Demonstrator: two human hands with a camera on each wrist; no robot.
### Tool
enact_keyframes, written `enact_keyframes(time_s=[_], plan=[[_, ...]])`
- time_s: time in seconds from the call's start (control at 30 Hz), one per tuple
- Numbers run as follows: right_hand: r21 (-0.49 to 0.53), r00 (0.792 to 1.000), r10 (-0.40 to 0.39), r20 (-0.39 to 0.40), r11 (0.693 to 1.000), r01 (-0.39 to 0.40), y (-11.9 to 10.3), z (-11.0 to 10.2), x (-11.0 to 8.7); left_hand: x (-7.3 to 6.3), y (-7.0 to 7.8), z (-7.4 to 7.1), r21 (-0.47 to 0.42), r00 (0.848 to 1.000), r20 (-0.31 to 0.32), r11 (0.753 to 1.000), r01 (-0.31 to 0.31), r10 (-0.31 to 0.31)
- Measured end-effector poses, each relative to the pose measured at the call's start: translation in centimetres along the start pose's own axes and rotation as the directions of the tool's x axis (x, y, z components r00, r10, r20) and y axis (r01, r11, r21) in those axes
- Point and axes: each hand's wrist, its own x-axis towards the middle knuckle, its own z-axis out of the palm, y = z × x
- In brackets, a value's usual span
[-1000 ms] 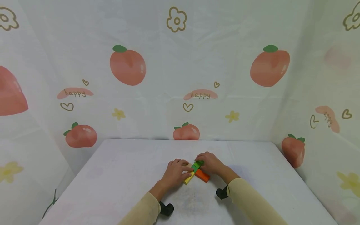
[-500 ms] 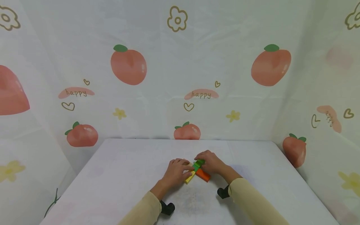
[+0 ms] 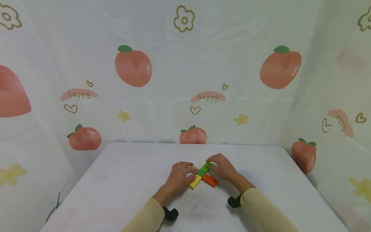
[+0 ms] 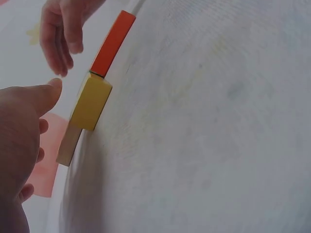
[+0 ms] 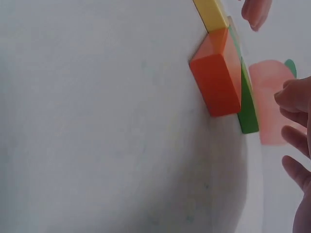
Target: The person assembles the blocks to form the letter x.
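Wooden blocks lie on the table in a cross. A small green block (image 3: 201,173) sits at the centre, a yellow block (image 3: 195,182) toward the near left, an orange block (image 3: 210,181) toward the near right and a light green block (image 3: 206,167) toward the far right. The fourth arm, a plain wood block (image 4: 69,145), is partly hidden by my left fingers in the head view. My left hand (image 3: 179,176) hovers beside the yellow and plain blocks, thumb and fingers spread. Right of the light green block, my right hand (image 3: 223,166) has loose, parted fingers with nothing between them.
The blocks are near the middle of a white-covered table (image 3: 130,180). A fruit-printed cloth (image 3: 162,80) hangs behind it and along both sides. Black wrist mounts (image 3: 171,214) protrude below both cuffs.
My right hand has let go of the light green block and drawn off to the right. The left hand has shifted slightly left, showing more of the yellow block. The blocks keep their cross layout.
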Motion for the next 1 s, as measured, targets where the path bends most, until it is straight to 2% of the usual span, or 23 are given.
enact_keyframes(time_s=[0.13, 0.27, 0.4, 0.57, 0.7, 0.87, 1.0], plan=[[0.006, 1.000, 0.000, -0.021, 1.000, 0.000, 0.8, -0.3, -0.8, -0.2, -0.1, -0.4, 0.008, 1.000, -0.022, 1.000, 0.000, 0.001], [0.013, 0.999, 0.047, -0.023, 0.999, -0.046, 1.4, -0.7, -1.8, -0.5, -0.5, -0.8, 0.045, 0.999, -0.036, 0.999, 0.016, -0.015], [0.015, 0.995, 0.101, -0.012, 0.995, -0.101, 1.9, -1.2, -2.7, -1.1, -1.4, -1.0, 0.075, 0.998, -0.055, 0.997, 0.022, -0.018], [0.000, 0.992, 0.129, -0.009, 0.992, -0.129, 2.8, -1.9, -3.6, -2.1, -2.9, -1.3, 0.082, 0.995, -0.077, 0.994, 0.073, -0.067], [-0.027, 0.990, 0.134, -0.035, 0.991, -0.135, 3.7, -2.6, -4.8, -2.9, -3.9, -1.7, 0.073, 0.991, -0.100, 0.993, 0.092, -0.085], [-0.046, 0.991, 0.098, -0.095, 0.994, -0.103, 4.8, -3.6, -6.5, -3.7, -5.3, -2.4, 0.077, 0.986, -0.134, 0.991, 0.109, -0.098], [-0.058, 0.985, 0.110, -0.132, 0.991, -0.119, 5.7, -4.6, -8.1, -4.4, -6.2, -3.2, 0.066, 0.982, -0.143, 0.989, 0.131, -0.121]])
